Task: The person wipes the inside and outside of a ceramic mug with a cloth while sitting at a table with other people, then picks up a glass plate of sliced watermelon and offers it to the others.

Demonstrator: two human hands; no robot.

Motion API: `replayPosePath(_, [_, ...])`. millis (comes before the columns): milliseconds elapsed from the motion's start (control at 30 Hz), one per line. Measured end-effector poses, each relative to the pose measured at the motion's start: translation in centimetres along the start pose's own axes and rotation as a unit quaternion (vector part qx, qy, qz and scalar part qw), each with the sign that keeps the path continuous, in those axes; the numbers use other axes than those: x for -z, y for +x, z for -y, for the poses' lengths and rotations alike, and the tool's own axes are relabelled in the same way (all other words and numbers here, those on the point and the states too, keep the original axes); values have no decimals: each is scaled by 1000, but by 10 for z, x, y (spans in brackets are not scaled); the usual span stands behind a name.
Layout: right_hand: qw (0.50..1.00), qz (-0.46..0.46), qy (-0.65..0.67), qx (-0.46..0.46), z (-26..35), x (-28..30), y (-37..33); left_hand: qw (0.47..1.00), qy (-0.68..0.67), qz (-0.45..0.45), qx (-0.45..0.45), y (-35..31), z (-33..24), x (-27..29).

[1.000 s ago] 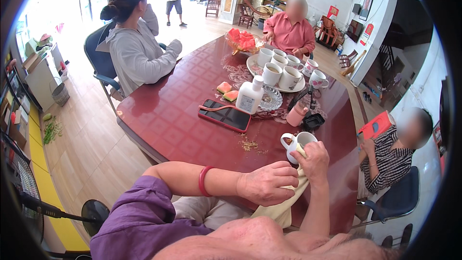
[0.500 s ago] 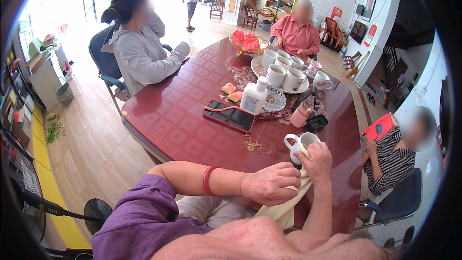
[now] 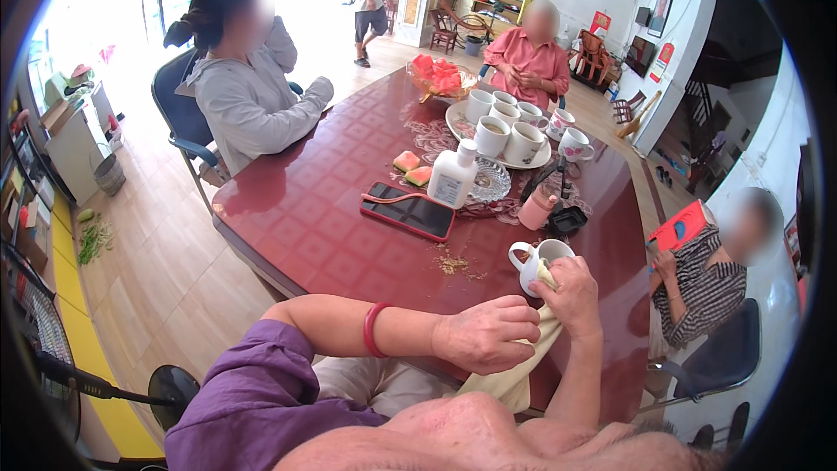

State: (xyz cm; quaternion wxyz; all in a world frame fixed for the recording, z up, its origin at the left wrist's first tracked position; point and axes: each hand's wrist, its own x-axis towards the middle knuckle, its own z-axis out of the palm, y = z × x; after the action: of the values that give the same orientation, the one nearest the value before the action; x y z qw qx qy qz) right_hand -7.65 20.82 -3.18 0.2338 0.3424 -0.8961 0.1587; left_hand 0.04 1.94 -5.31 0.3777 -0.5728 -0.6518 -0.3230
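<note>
My right hand (image 3: pixel 573 295) is closed on a pale yellow cloth (image 3: pixel 514 381), pressing it against the rim of a white mug (image 3: pixel 527 272) near the table's front edge. The mug leans a little, its handle pointing left. From the hand the cloth hangs toward my lap. My left hand (image 3: pixel 488 332), below a red bangle (image 3: pixel 375 329), has its fingers curled beside the cloth's edge. Its thumb and whatever it may hold are hidden. Crumbs (image 3: pixel 451 263) lie left of the mug.
On the red table (image 3: pixel 296 218) are a phone (image 3: pixel 408 214), white bottle (image 3: pixel 453 176), glass ashtray (image 3: pixel 490 181), pink bottle (image 3: pixel 536 208), melon pieces (image 3: pixel 405 161), a tray (image 3: pixel 452 126) of several filled mugs and a fruit bowl (image 3: pixel 432 90). Three people sit around it; another person (image 3: pixel 370 4) stands beyond.
The view has shifted slightly. The standing person has walked to the right, and the person in pink has brought their hands together. My hands keep about the same pose at the mug and cloth.
</note>
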Motion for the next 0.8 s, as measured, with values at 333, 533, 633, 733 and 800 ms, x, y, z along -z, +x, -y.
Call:
replayPosePath(333, [998,59,2,-36,-3,3,-2,997,-2,-14,75,-2,8,5])
replayPosePath(533, [964,-79,212,-139,-2,7,1,936,-7,-100,336,1,24,9])
replayPosePath(633, [872,-122,434,-191,10,8,-1,793,-267,-152,526,0,39,7])
replayPosePath(733, [857,-107,483,-145,27,-1,-3,614,-511,-221,560,6,40,5])
replayPosePath(800, [939,-73,336,-25,26,-8,-6,590,-530,-232,562,-1,49,5])
